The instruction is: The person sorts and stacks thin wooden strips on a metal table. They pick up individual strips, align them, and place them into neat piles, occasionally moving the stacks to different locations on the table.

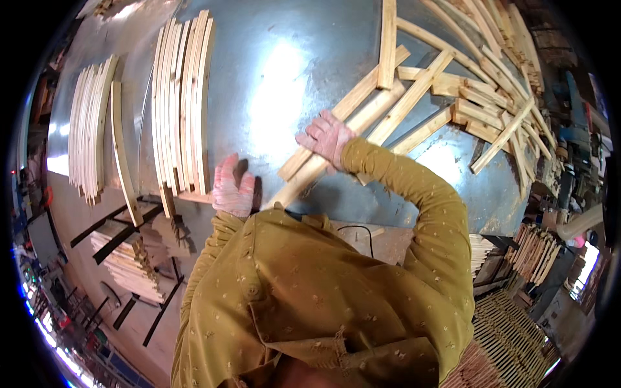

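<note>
My right hand [326, 139], in a pale pinkish work glove, lies across two wooden slats. Its fingers bend over the far side of one wooden slat [301, 163] and its thumb is on the near side. The second slat [294, 189] runs alongside, its lower end close to my body. Near the table's front edge, my left hand [234, 187], gloved alike, is raised with fingers up and thumb apart, holding nothing I can see. Just left of it stands a row of slats laid side by side [182, 103]. A short wooden piece [194, 196] lies along the edge beside that hand.
A shiny metal table [226, 71] carries everything. Another slat row [90, 129] and a single slat [121, 149] lie at the left. Loose slats are heaped in a jumble [482, 110] at the right. Below the table's left edge, a slat stack [132, 268] rests on a black frame.
</note>
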The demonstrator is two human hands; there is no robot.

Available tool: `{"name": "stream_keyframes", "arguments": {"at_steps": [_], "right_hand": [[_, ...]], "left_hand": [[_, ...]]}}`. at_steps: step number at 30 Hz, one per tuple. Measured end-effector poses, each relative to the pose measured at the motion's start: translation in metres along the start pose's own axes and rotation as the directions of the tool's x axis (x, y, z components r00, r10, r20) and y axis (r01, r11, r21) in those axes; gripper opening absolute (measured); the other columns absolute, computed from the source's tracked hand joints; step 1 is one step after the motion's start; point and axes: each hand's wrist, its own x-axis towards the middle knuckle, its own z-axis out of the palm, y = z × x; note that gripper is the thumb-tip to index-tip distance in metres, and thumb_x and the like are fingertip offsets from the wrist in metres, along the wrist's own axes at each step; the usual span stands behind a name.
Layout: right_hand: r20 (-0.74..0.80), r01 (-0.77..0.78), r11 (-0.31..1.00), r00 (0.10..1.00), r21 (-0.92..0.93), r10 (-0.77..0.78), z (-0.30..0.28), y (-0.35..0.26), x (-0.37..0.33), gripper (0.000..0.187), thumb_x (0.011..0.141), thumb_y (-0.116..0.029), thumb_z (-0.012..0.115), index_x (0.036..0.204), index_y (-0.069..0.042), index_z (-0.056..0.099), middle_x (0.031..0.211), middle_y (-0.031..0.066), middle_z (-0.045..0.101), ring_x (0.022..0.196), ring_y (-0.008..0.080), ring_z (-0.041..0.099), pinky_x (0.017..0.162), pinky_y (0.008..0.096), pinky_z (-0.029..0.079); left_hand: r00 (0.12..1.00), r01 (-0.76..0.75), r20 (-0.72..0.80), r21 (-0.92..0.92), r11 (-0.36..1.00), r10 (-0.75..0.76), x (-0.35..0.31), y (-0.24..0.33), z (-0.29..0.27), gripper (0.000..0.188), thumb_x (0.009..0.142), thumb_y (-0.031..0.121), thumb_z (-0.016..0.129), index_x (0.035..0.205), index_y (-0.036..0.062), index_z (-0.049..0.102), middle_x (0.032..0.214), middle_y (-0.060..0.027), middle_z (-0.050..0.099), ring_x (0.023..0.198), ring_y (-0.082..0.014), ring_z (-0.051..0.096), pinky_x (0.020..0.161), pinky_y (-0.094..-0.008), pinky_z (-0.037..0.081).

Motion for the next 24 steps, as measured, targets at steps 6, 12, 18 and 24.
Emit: {"name": "stream_keyframes", "arguments": {"at_steps": [6,12,18,24], "right_hand": [[-0.183,-0.099,0.958,0.971,0.269,0.152,-0.077,0.051,0.025,0.094,0.074,-0.068,0.068,0.14,-0.008,0.039,0.11,0.0128,0.056,0.098,0.0267,0.057,0.09,0.041,0.049],[-0.821,0.699,0.455,0.361,0.552,0.443,-0.247,0.106,0.0,0.068,0.08,-0.057,0.074,0.117,-0.002,0.058,0.105,0.0138,0.064,0.095,0.0232,0.064,0.085,0.0359,0.055],[-0.432,0.721,-0.167,0.566,0.672,0.702,-0.214,0.155,0.033,0.051,0.086,-0.048,0.071,0.103,0.0,0.061,0.09,0.0101,0.066,0.079,0.0204,0.066,0.073,0.033,0.058],[0.211,0.324,-0.683,0.789,0.655,0.577,-0.069,0.058,0.076,0.059,0.082,-0.028,0.078,0.123,0.008,0.057,0.104,0.0154,0.07,0.089,0.0251,0.068,0.082,0.0337,0.056]], "left_hand": [[0.767,-0.45,-0.556,-0.108,0.886,0.322,-0.005,0.008,-0.044,0.05,0.089,0.013,0.07,0.132,-0.0033,0.051,0.119,-0.018,0.059,0.099,-0.0219,0.059,0.08,-0.0361,0.054],[0.981,-0.132,-0.17,-0.253,0.958,0.09,0.022,0.04,-0.033,0.09,0.088,0.022,0.073,0.156,0.0069,0.016,0.152,-0.0209,0.034,0.142,-0.0329,0.033,0.105,-0.0403,0.044],[0.934,0.133,0.334,-0.65,0.748,0.125,0.072,0.112,0.022,0.122,0.071,0.046,0.086,0.155,0.0015,0.009,0.148,-0.0252,0.036,0.135,-0.0325,0.04,0.109,-0.0387,0.039],[0.819,0.536,0.573,-0.768,0.35,0.004,0.037,0.035,0.071,0.092,0.081,0.029,0.082,0.151,0.0005,0.028,0.133,-0.0117,0.052,0.112,-0.0198,0.055,0.1,-0.0355,0.045]]}}
